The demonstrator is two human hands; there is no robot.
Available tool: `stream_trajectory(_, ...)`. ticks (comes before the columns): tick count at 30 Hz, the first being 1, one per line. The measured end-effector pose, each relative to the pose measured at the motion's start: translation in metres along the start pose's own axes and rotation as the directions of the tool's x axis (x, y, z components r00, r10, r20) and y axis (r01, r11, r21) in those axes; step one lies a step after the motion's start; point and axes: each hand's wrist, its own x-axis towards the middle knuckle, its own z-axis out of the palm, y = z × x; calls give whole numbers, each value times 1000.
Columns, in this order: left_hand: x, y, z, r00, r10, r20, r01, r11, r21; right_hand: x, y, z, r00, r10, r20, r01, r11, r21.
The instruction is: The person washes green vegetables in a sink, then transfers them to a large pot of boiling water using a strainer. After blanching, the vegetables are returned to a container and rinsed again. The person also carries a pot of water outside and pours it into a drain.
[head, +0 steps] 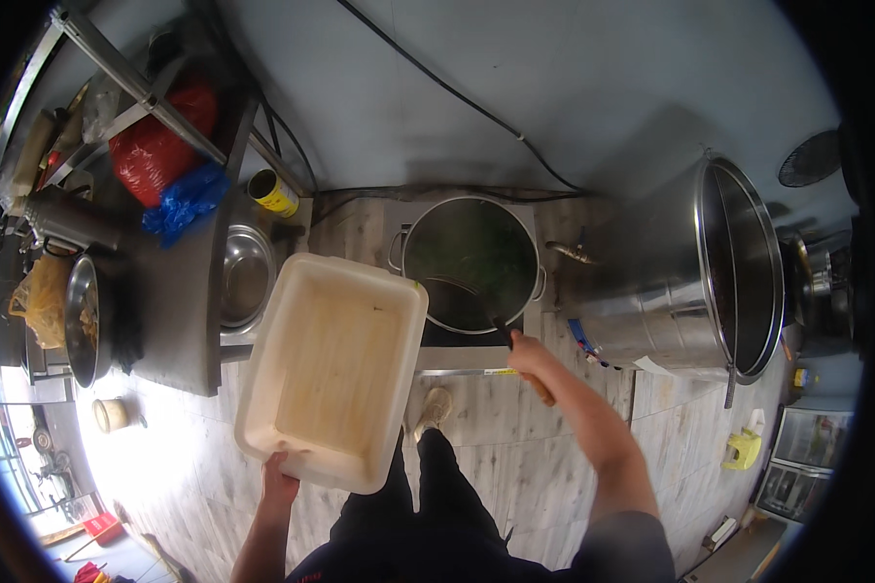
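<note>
My left hand (280, 477) grips the near rim of a large off-white plastic tub (335, 364), which is tilted so that its stained inside faces me. A small green scrap clings to the tub's far right corner. My right hand (532, 355) is closed around the long handle (542, 390) of a utensil, perhaps a strainer or ladle. Its wire-like head lies inside a big two-handled metal pot (537, 240). Dark green leafy contents (474, 248) fill the pot, blurred by what looks like steam. The tub's right edge is close to the pot's left side.
On the right stands a tall stainless steel vat (649, 291) with a metal tap (569, 252). A steel table (168, 306) on the left bears a red plastic bag (164, 146) and a blue bag (186, 200). Beneath are a metal basin (246, 277) and a yellow can (283, 200).
</note>
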Motion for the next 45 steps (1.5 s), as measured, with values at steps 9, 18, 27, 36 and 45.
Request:
stream_trajectory(9, 34, -12, -35, 999, 48, 21, -49, 998, 50, -93, 2, -6, 946, -168, -277, 196, 978, 75)
stream_trajectory(18, 60, -5, -38, 997, -57, -47, 60, 996, 72, 46, 0, 9, 864, -28, -502, -79, 978, -191)
stream_trajectory(27, 81, -4, -66, 993, -80, -91, 89, 991, 101, 21, -20, 112, 925, 282, -255, 45, 584, 810)
stream_trajectory(36, 85, 1, -43, 987, -123, -101, 135, 983, 123, -110, -29, 102, 959, 162, -233, -19, 857, 515)
stream_trajectory(45, 103, -6, -38, 992, -79, -98, 94, 984, 154, -2, -42, 107, 958, 154, -242, -24, 884, 466)
